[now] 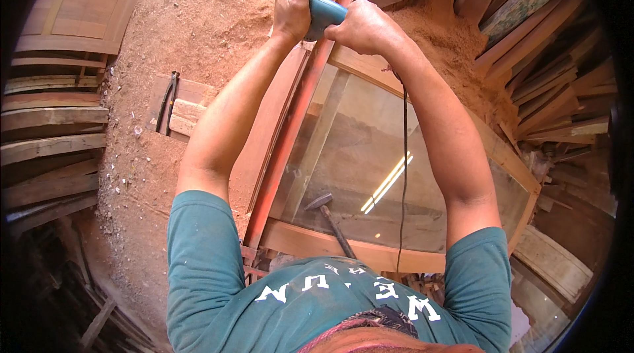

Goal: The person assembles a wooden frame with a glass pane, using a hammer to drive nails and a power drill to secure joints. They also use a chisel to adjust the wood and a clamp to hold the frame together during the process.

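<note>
My left hand [292, 15] and my right hand [371, 28] are both closed around a blue power tool [325, 9], one on each side, at the far end of my reach. Its underside and working end are hidden, so its exact kind does not show. A dark cord [404, 161] hangs from near my right wrist across the glass toward me. Below the tool runs a long red metal bar [290, 132], lying over a wooden-framed glass panel [356, 239]. On the near part of the panel rests a hammer [320, 202], its handle pointing toward me.
Left of the bar lies a reddish wooden board [264, 145]. Dark long-handled pincers [168, 103] and a wood block [186, 117] lie on the sawdust-covered ground [218, 16]. Stacked planks [53, 118] and a panelled door [86, 6] stand left; piled offcuts [548, 69] fill the right.
</note>
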{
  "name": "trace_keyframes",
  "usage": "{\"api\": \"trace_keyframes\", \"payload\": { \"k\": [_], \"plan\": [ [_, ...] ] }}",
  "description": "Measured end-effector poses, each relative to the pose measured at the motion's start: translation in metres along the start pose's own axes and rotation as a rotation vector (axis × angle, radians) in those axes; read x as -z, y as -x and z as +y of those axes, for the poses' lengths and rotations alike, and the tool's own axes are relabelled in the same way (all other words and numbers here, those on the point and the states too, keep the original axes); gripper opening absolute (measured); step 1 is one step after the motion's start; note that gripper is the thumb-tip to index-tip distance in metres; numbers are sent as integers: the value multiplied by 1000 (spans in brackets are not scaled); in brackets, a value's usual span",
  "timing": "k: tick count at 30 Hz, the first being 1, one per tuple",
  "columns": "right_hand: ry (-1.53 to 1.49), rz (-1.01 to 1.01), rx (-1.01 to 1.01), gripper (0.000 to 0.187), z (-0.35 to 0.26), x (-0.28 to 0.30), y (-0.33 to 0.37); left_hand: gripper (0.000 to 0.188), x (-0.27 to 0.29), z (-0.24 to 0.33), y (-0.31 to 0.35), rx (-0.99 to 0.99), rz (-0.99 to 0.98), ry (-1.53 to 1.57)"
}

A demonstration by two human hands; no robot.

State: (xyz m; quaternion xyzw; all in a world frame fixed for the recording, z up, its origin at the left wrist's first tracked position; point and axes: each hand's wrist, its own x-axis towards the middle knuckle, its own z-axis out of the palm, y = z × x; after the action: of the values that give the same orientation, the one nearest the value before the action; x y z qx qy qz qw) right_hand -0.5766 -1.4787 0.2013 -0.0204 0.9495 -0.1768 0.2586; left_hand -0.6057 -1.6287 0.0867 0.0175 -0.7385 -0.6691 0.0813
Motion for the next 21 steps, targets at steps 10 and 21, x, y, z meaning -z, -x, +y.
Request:
{"api": "trace_keyframes", "payload": {
  "k": [10,21],
  "plan": [
    [8,-1,55,40,1,0,-8,63,-5,-20,-6,51,91,133],
    [3,-42,62,42,7,-1,-23,65,-7,-14,-5,88,116,50]
  ]
}}
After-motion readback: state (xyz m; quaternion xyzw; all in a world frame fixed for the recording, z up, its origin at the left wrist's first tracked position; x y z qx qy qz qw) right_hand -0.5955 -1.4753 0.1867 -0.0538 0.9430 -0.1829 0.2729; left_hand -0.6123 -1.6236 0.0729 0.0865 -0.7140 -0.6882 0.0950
